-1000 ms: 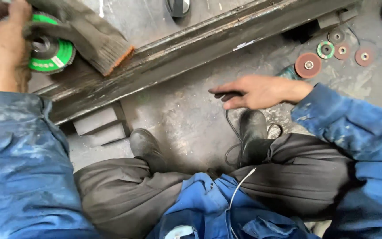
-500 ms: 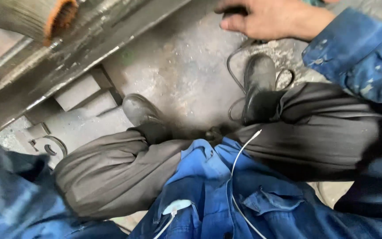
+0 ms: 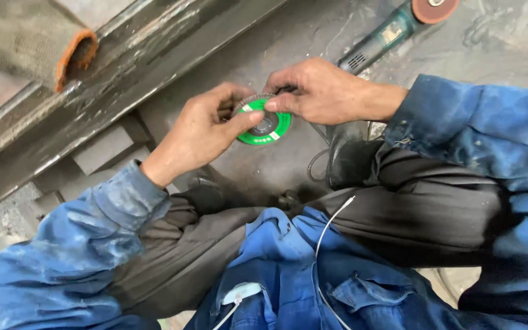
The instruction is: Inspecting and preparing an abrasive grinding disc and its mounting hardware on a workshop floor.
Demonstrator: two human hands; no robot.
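Observation:
A round green grinding disc (image 3: 266, 126) with a dark centre hangs above the floor in front of my knees. My left hand (image 3: 201, 129) grips its left edge, thumb across the green face. From the right, my right hand (image 3: 318, 90) pinches its upper rim with the fingertips. Both hands are on the disc together. Behind my right hand a green-bodied angle grinder (image 3: 381, 36) lies on the floor, a reddish disc (image 3: 434, 8) at its head.
A long rusty steel beam (image 3: 123, 79) runs diagonally across the upper left, resting on grey blocks (image 3: 108, 146). A tube with an orange rim (image 3: 76, 55) lies on it. My dark shoe (image 3: 349, 160) and a black cable (image 3: 316, 165) sit on the concrete floor.
Both hands have come together in front of me on the green disc. A second ago the left was up at the beam and the right rested on the floor.

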